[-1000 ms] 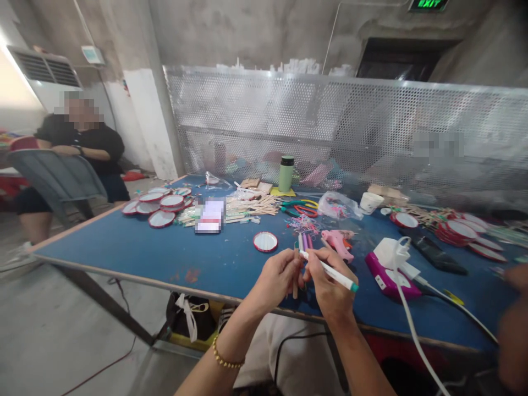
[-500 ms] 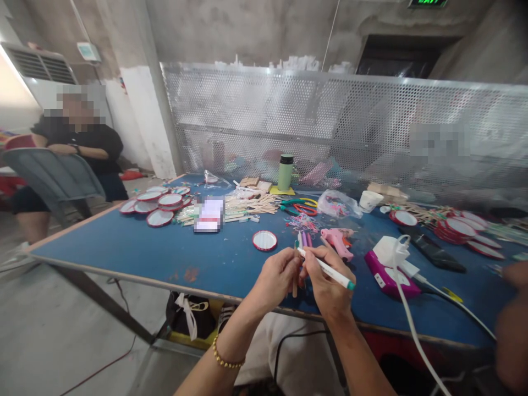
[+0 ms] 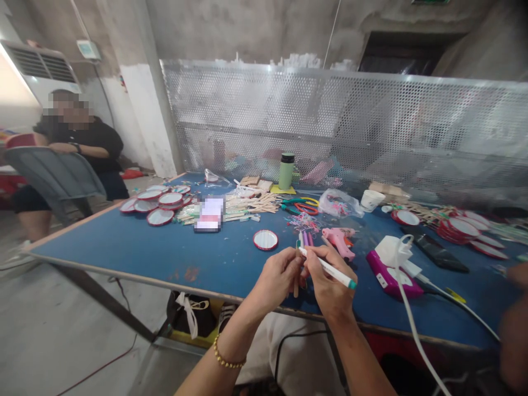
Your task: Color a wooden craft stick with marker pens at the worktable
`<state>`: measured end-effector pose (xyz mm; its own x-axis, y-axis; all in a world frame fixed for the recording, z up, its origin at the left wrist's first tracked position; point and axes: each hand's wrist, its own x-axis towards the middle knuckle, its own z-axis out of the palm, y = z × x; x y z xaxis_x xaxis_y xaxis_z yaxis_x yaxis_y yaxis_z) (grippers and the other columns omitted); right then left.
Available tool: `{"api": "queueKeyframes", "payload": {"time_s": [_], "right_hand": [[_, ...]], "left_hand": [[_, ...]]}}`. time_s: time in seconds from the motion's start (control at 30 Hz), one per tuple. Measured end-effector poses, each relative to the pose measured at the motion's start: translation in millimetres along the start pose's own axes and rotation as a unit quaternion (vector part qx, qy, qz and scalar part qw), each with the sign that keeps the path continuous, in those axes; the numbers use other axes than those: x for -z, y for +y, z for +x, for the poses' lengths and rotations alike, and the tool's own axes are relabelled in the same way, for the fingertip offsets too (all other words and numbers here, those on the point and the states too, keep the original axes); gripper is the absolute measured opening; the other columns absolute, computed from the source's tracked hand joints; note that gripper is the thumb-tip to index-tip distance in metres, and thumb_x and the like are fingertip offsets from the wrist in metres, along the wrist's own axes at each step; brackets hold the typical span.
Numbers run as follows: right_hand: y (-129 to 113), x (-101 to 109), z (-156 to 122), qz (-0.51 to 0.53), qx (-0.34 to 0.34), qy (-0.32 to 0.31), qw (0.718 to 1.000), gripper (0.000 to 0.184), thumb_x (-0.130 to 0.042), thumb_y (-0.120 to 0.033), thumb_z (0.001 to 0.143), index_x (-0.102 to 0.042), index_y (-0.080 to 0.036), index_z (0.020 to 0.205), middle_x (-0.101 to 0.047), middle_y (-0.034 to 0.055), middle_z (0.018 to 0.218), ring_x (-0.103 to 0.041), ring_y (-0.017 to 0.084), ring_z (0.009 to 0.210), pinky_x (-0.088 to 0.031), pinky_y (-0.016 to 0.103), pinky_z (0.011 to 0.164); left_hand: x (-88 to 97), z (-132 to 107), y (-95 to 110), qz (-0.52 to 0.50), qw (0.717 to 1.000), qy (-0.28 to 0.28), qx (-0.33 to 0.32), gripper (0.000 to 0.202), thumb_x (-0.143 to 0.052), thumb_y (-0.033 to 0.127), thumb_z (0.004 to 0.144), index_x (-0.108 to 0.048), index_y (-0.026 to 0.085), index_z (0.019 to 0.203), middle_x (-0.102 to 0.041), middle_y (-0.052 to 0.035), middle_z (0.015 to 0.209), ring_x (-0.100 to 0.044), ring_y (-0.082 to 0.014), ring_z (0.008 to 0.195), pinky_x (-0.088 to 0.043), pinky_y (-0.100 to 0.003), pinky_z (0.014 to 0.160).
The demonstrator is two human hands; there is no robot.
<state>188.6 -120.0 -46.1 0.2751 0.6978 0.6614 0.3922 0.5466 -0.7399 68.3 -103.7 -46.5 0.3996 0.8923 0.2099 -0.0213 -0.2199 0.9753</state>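
My left hand [image 3: 280, 278] is closed around a thin wooden stick [image 3: 296, 287], whose lower end shows below the fingers. In my right hand [image 3: 333, 283] is a white marker [image 3: 332, 269] with a green end, its other end up against the top of the stick. The fingers of both hands nearly meet, and they hide most of the stick. Just beyond them lie several purple markers [image 3: 306, 238]. A round red-rimmed disc [image 3: 265, 240] lies flat to the left of them. A pink glue gun [image 3: 340, 242] rests to the right.
Piled red-rimmed discs [image 3: 159, 204], a phone [image 3: 209, 214] and wooden sticks [image 3: 264, 202] lie at left and centre. Behind stand a green bottle [image 3: 286, 171] and a paper cup [image 3: 370, 201]. A purple power strip [image 3: 391, 275] with cables is at right. A person [image 3: 78, 143] sits far left.
Both hands keep nearly the same pose, with the marker still against the stick. The view has shifted very slightly. The seated person's head has turned a little.
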Motion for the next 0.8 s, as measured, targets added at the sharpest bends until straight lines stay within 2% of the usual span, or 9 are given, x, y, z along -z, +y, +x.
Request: {"api": "queueKeyframes", "payload": {"time_s": [0.17, 0.43, 0.6, 0.8], "right_hand": [[1.9, -0.9, -1.8, 0.018, -0.015, 0.007, 1.000, 0.020, -0.061, -0.034, 0.089, -0.071, -0.018, 0.081, -0.065, -0.0019, 0.056, -0.056, 0.011, 0.041, -0.049, 0.022, 0.041], [2.4, -1.8, 0.4, 0.013, -0.003, 0.001, 1.000, 0.019, -0.062, -0.032, 0.088, -0.069, -0.019, 0.077, -0.065, -0.0016, 0.057, -0.057, 0.011, 0.042, -0.048, 0.021, 0.041], [2.2, -2.7, -0.9, 0.039, -0.010, 0.022, 0.999, 0.017, -0.062, -0.030, 0.089, -0.069, -0.019, 0.078, -0.063, -0.0032, 0.056, -0.057, 0.010, 0.040, -0.048, 0.020, 0.039], [2.7, -2.9, -1.4, 0.047, -0.025, 0.012, 0.999, 0.018, -0.063, -0.031, 0.088, -0.068, -0.018, 0.078, -0.060, -0.0045, 0.051, -0.055, 0.010, 0.037, -0.046, 0.021, 0.037]], "left_hand": [[-0.3, 0.4, -0.2, -0.003, 1.000, 0.001, 0.001, 0.043, -0.045, 0.059, 0.092, -0.047, 0.020, 0.072, -0.054, 0.0032, 0.059, -0.047, -0.0073, 0.040, -0.033, -0.020, 0.040], [0.2, 1.5, -3.2, 0.002, 1.000, 0.007, -0.003, 0.041, -0.046, 0.056, 0.092, -0.047, 0.020, 0.072, -0.053, 0.0031, 0.058, -0.045, -0.0073, 0.041, -0.034, -0.020, 0.041], [-0.1, 1.5, -0.8, -0.008, 1.000, 0.003, 0.008, 0.041, -0.046, 0.057, 0.092, -0.049, 0.019, 0.075, -0.054, 0.0031, 0.059, -0.046, -0.0074, 0.041, -0.033, -0.020, 0.040], [-0.3, 1.4, -1.0, -0.017, 1.000, 0.003, 0.014, 0.042, -0.047, 0.058, 0.091, -0.048, 0.019, 0.075, -0.054, 0.0032, 0.057, -0.045, -0.0070, 0.040, -0.031, -0.019, 0.040]]}}
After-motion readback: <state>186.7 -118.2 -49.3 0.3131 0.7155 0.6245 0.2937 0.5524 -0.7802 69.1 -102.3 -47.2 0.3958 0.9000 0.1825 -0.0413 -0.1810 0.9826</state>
